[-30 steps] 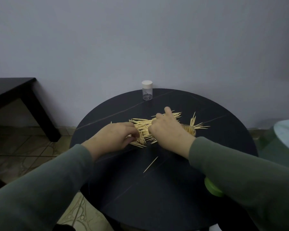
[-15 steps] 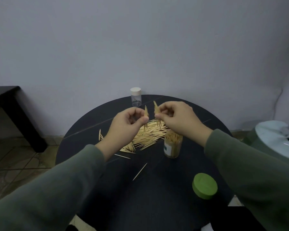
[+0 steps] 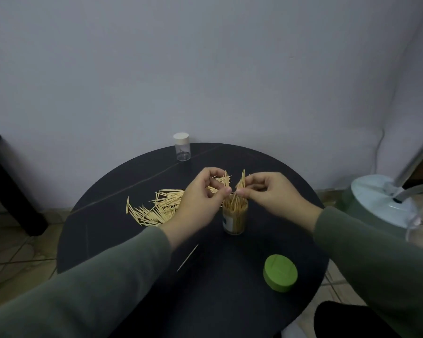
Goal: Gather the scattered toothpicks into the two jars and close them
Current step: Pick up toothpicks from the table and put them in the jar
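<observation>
A round black table [image 3: 122,240] stands against a pale wall. Above its middle the left hand [image 3: 200,198] pinches a small bunch of toothpicks [image 3: 226,179] upright between thumb and curled fingers, and the right hand [image 3: 271,193] pinches another bunch [image 3: 241,184] just over an open jar [image 3: 235,218] already packed with toothpicks. A loose pile [image 3: 156,208] lies to the left, one stray toothpick [image 3: 187,257] nearer. A green lid [image 3: 280,273] rests near the front edge; a small capped jar [image 3: 181,147] stands at the back.
</observation>
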`<action>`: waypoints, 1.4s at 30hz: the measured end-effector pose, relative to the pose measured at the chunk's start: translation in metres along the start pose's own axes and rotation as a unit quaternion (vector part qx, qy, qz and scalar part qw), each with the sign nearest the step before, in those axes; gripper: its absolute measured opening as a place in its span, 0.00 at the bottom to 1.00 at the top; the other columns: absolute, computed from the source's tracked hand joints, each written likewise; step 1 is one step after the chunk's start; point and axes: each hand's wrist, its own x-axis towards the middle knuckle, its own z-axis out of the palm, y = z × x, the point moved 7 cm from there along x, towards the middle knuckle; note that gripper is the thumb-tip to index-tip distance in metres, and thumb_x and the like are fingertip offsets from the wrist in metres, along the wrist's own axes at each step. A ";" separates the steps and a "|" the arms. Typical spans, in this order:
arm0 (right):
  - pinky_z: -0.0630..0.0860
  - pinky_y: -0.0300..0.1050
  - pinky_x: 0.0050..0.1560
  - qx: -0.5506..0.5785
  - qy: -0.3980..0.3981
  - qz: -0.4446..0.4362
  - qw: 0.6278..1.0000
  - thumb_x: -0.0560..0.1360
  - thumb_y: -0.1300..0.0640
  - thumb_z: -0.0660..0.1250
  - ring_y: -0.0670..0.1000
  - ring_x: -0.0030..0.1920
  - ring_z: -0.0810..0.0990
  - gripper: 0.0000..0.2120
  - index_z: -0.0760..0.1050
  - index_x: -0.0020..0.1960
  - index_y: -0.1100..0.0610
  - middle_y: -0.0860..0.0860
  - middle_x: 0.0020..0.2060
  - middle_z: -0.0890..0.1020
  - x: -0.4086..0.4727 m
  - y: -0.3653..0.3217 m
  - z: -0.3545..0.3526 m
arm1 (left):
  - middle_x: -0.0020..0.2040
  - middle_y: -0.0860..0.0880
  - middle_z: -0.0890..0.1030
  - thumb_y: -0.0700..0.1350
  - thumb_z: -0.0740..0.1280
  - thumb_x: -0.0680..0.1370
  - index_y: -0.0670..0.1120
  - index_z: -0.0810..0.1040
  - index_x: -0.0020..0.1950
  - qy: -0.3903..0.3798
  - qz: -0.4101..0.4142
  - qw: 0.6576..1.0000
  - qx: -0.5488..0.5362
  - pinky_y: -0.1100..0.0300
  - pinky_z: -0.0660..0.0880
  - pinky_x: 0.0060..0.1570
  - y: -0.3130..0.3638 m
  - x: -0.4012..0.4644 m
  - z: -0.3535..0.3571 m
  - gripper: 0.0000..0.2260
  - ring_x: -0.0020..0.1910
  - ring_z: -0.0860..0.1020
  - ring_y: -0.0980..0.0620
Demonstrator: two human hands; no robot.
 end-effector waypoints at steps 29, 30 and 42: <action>0.55 0.55 0.72 -0.211 -0.111 -0.002 0.971 0.70 0.38 0.69 0.41 0.57 0.68 0.31 0.64 0.70 0.39 0.36 0.53 0.72 -0.009 0.014 0.013 | 0.56 0.62 0.80 0.55 0.68 0.75 0.56 0.83 0.51 -0.058 0.208 0.950 0.225 0.66 0.69 0.53 0.014 -0.010 -0.001 0.08 0.56 0.72 0.61; 0.56 0.55 0.72 -0.215 -0.112 0.006 0.970 0.70 0.38 0.69 0.41 0.56 0.68 0.31 0.66 0.71 0.42 0.34 0.50 0.71 -0.009 0.015 0.013 | 0.56 0.63 0.80 0.54 0.69 0.75 0.55 0.84 0.49 -0.051 0.189 0.955 0.222 0.67 0.67 0.52 0.012 -0.009 -0.001 0.07 0.56 0.71 0.61; 0.66 0.59 0.67 -0.176 -0.129 0.006 0.976 0.72 0.49 0.71 0.47 0.56 0.75 0.17 0.73 0.60 0.44 0.41 0.50 0.77 -0.006 0.018 0.017 | 0.67 0.58 0.73 0.63 0.59 0.77 0.56 0.66 0.73 -0.160 0.194 0.917 0.311 0.55 0.71 0.61 0.017 -0.020 0.026 0.26 0.64 0.67 0.57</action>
